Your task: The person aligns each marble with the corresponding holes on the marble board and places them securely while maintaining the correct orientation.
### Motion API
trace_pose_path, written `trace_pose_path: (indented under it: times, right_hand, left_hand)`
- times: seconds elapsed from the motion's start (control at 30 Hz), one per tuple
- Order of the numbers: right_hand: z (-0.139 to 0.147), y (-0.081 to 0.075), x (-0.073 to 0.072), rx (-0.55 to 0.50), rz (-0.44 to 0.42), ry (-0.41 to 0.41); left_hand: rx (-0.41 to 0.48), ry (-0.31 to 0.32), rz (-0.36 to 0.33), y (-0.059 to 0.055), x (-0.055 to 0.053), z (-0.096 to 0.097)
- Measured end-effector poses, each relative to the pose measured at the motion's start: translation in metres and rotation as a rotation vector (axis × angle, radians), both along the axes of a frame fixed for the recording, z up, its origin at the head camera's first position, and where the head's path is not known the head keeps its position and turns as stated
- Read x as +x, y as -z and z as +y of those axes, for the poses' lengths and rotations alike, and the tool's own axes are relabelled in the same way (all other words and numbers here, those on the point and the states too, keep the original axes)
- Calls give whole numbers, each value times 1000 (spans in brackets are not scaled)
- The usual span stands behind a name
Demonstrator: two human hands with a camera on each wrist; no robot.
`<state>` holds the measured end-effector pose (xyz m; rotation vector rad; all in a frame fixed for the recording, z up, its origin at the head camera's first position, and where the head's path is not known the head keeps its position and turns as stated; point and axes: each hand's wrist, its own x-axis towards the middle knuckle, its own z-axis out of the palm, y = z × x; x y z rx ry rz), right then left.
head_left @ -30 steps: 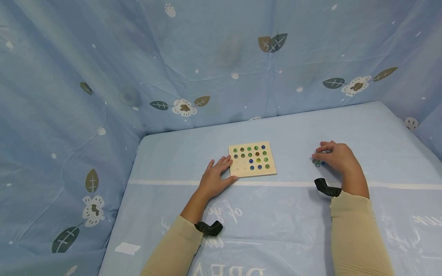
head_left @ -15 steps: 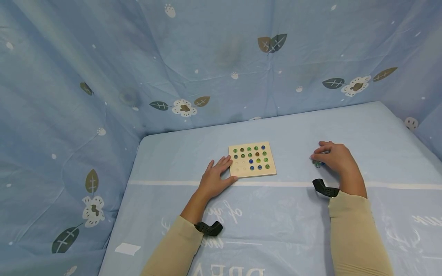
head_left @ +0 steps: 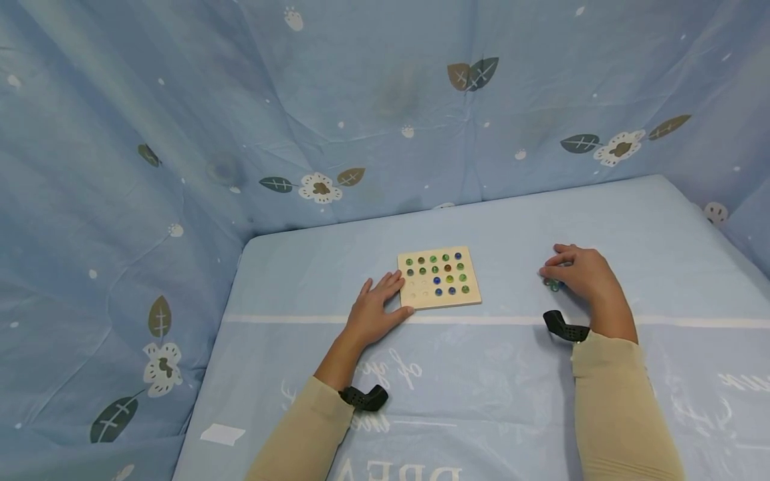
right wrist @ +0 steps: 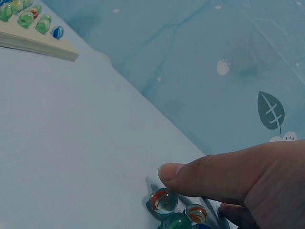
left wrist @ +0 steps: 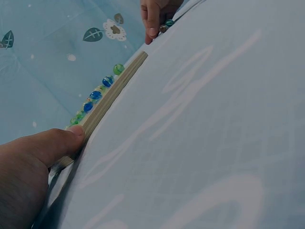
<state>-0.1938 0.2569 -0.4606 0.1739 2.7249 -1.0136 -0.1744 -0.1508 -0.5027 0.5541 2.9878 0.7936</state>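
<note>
In the head view my left hand [head_left: 373,314] is spread, its fingertips on the left edge of a wooden board [head_left: 476,297]. In the left wrist view the thumb [left wrist: 74,133] presses against the board's side. Round hollows hold glass marbles [head_left: 450,279] in rows; several hollows at the near left hold none. My right hand [head_left: 580,270] is lowered over a small pile of marbles [head_left: 554,285], with thumb and fingers loosely bent. In the right wrist view the thumb [right wrist: 205,176] lies right above a clear marble with an orange-red swirl [right wrist: 163,201]; the other fingers are mostly hidden.
A pale blue cloth [head_left: 481,374] with white lettering and a white stripe covers the table. Patterned blue curtains [head_left: 385,100] rise behind and at the left. A white paper strip [head_left: 222,434] lies at the near left. Each wrist wears a black camera mount [head_left: 565,326].
My right hand has shifted slightly left over the marble pile, covering a bit more of it. The left hand and the board have stayed in place.
</note>
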Motion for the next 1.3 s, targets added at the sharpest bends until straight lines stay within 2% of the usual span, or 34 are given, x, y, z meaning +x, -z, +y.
trace_pose_path:
  times: [0.3, 0.53, 0.73, 1.1, 1.3]
  right_hand:
    - [4, -2, -1, 16, -8, -27]
    - [13, -7, 3, -19, -72, -106]
    - [12, -8, 3, -25, -66, -153]
    - [6, 2, 0, -43, 1, -109]
    - [-1, 9, -2, -42, 72, -41]
  left_hand:
    - [10, 2, -14, -1, -2, 0]
    - [7, -1, -19, -1, -2, 0]
    - [7, -6, -21, 0, -1, 0]
    - [-2, 0, -16, -3, 1, 1]
    - [6, 4, -18, -3, 0, 0]
